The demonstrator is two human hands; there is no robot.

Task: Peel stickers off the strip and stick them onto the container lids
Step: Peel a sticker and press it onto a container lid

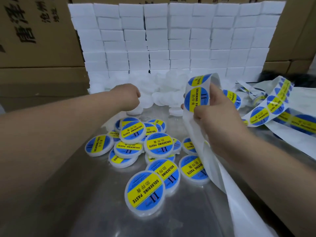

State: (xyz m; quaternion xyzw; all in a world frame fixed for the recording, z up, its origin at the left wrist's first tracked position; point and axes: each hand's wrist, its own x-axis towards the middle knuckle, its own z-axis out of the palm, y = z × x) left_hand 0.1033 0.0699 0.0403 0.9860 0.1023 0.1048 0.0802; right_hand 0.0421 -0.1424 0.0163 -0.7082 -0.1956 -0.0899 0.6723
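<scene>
My right hand (212, 113) grips the white sticker strip (203, 134), thumb on a round blue and yellow "Soldering Paste" sticker (196, 98) at its upper bend. The emptied backing trails down to the lower right. My left hand (126, 96) reaches into the pile of plain white lids (160, 94) at the back, fingers curled down and hidden; what they hold cannot be made out. Several labelled lids (145, 192) lie heaped on the metal table between my arms.
A wall of stacked white boxes (171, 40) stands behind the lids, with brown cartons (34, 40) on both sides. More sticker strip (273, 106) loops across the table at the right. The steel tabletop (85, 202) is bare at the near left.
</scene>
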